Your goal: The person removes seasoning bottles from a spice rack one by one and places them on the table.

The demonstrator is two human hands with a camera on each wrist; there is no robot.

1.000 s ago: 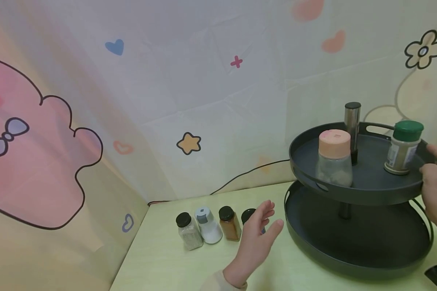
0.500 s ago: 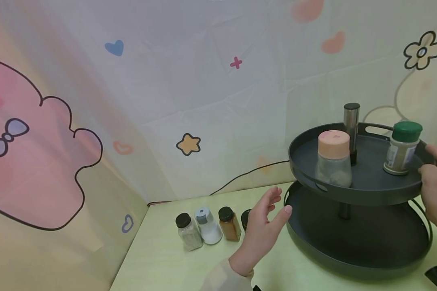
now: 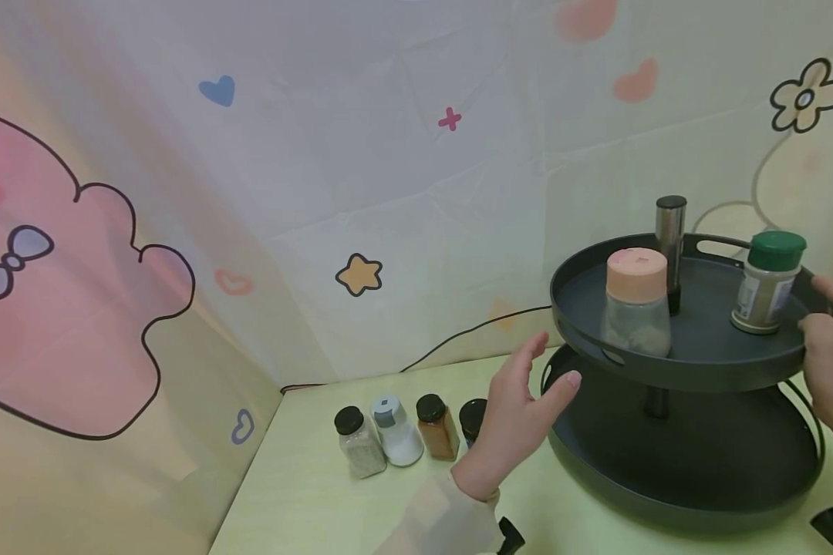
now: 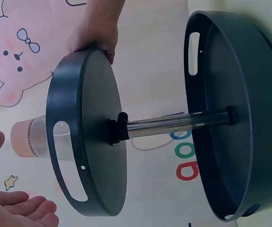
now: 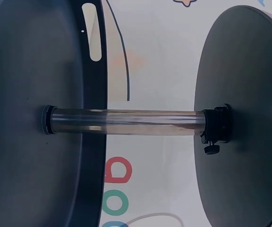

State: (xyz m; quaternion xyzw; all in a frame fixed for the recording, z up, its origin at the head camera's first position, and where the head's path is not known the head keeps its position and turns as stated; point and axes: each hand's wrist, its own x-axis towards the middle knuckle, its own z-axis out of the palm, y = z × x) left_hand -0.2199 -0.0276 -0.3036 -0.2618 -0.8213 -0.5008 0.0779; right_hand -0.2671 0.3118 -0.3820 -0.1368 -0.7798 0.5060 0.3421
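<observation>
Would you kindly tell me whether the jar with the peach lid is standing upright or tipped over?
Upright: the jar stands on the upper tray, its peach lid uppermost.

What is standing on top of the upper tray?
On the upper tray stand a peach-capped jar and green-capped bottle, near a metal pole. Areas directly behind them are partly covered.

Grips the upper tray [image 4: 64, 94] at right with the right hand [image 4: 96, 34]; holds the left hand [image 4: 20, 207] with thumb and fingers apart, left of a peach-capped jar [image 4: 22, 138].
</observation>
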